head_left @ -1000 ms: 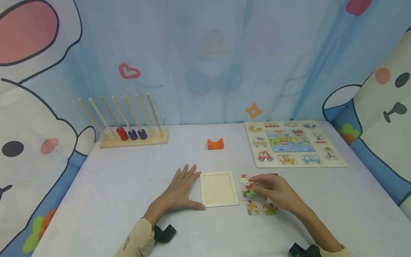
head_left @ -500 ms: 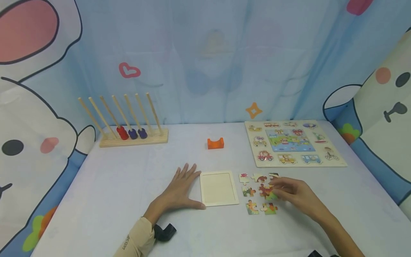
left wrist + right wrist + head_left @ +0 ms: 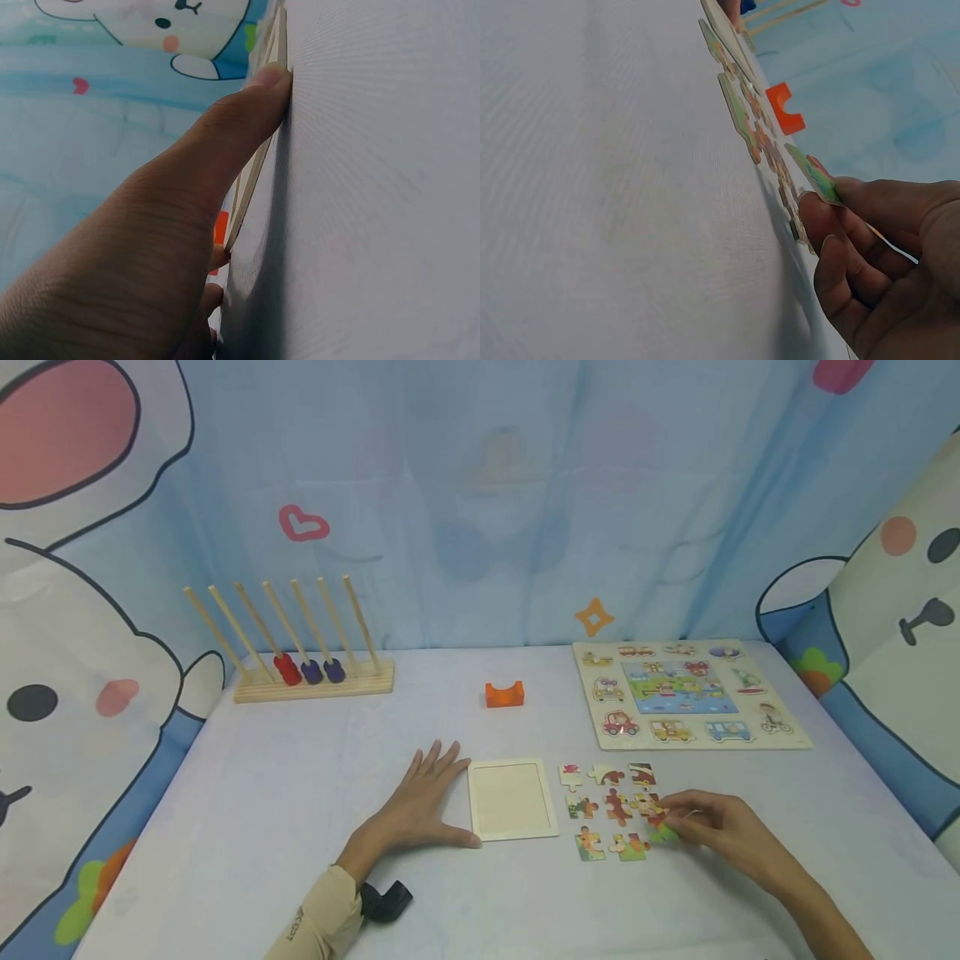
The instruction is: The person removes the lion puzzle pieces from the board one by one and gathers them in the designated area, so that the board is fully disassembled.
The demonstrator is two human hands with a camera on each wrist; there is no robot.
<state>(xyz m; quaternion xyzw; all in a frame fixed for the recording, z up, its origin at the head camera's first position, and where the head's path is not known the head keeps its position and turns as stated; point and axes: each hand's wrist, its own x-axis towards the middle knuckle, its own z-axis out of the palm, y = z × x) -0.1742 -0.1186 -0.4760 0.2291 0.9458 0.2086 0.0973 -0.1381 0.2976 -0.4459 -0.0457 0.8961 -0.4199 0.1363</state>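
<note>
A square wooden puzzle tray lies on the white table in the head view. My left hand rests beside it with fingers spread, its thumb and fingertips touching the tray's left edge. To the right of the tray are several loose jigsaw pieces in rough rows. Between thumb and fingers, my right hand pinches a green jigsaw piece at the right end of these rows. The right wrist view shows this piece raised and tilted above the table; the fingertips cover part of it.
At the back left stands a wooden peg rack with red and blue beads. An orange arched block sits behind the tray. A vehicle picture board lies at the back right, before a blue printed curtain.
My right hand has moved right across the jigsaw pieces with the pinched piece, uncovering the rows it hid before. My left hand and the tray have stayed in place.
</note>
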